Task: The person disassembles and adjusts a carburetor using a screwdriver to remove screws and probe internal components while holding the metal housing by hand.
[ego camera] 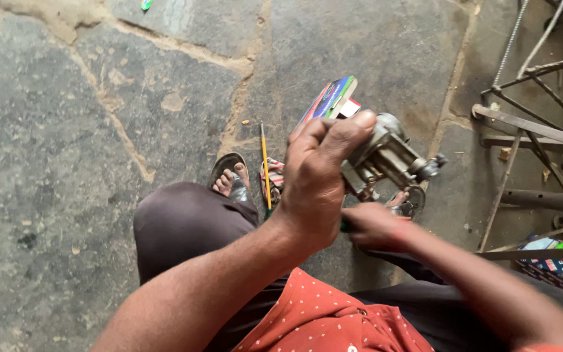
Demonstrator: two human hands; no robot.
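The metal mechanism [389,156] sits up in the air above the person's lap, a grey, greasy-looking lump of cast parts with a small knob or shaft end poking out to the right. It looks heavy and rigid for its size, probably slick with oil, so the chunky body is the safe place to grip, not the thin projecting bits. The left hand [320,179] is wrapped around its near end, fingers curled tight over the top, holding it firm. The right hand [376,225] comes in underneath, closed around what seems a green-handled tool, though the tip is hidden behind the left hand. Below lie a sandalled foot [230,177], a yellow pencil [264,163] and a colourful flat packet [330,98] on the stone floor [66,163]. Off to the right, a rusty metal frame [529,124].
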